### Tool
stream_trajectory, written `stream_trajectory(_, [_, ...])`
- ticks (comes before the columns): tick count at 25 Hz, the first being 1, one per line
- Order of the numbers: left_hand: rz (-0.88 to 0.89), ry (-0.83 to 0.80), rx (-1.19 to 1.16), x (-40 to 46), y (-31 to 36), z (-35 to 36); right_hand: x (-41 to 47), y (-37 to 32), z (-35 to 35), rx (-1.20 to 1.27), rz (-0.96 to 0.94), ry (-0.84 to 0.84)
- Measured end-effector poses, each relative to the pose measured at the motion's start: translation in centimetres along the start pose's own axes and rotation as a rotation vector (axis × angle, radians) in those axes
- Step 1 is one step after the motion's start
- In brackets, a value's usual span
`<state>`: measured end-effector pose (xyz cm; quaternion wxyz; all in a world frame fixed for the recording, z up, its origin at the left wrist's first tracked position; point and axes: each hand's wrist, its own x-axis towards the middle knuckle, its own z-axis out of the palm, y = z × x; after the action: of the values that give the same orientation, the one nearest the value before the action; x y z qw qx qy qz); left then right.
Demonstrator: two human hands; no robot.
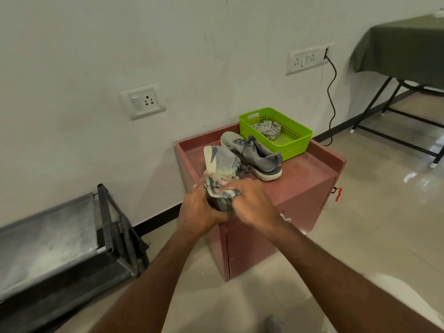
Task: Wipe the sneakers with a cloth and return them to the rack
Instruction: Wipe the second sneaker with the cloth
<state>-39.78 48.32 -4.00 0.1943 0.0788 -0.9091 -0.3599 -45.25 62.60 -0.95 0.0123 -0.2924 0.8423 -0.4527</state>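
1. Two hands work one sneaker (222, 162): left hand (200, 210) fingers curl round its heel end, right hand (254, 200) fingers press a cloth (216, 188) against it. Better to rub along the sole edge while bracing firmly.
2. Beyond the fingers, the second sneaker (254, 152) rests on the red surface (307, 171).
3. Farther still, a green basket (295, 143) holds another cloth (268, 129); the rack (60, 236) stands left of the fingers.

The sneakers (254, 155) look like grey knit cloth with pale, scuffed rubber soles. The cloth (219, 188) is a soft, striped fabric. The basket (292, 140) is glossy green perforated plastic. The worktop (300, 174) has a dull, dusty reddish painted finish. The rack (48, 236) is dark metal tubing with matt grey dusty shelves. The floor (384, 212) is shiny tile.
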Motion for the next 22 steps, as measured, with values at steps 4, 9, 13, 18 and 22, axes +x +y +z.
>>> stream_trajectory(4, [-0.066, 0.144, -0.075, 0.1, -0.6, -0.5, 0.4, 2.2, -2.0, 0.208, 0.333, 0.260])
stream_trajectory(9, [-0.157, 0.175, -0.187, -0.4, -2.1, -2.3, 2.2, 2.2, -0.2, 0.562, 0.380, 0.319])
stream_trajectory(13, [-0.072, 0.130, -0.090, -1.4, -1.9, -2.8, 1.9, 0.4, 2.3, 0.319, 0.236, 0.014])
stream_trajectory(18, [-0.126, 0.120, -0.069, -0.9, -2.6, -2.4, 0.5, -0.9, 1.8, 0.462, 0.189, -0.255])
stream_trajectory(22, [-0.160, 0.226, -0.084, -0.7, -2.1, -1.9, 1.5, -0.9, -0.6, 0.943, 0.375, -0.105])
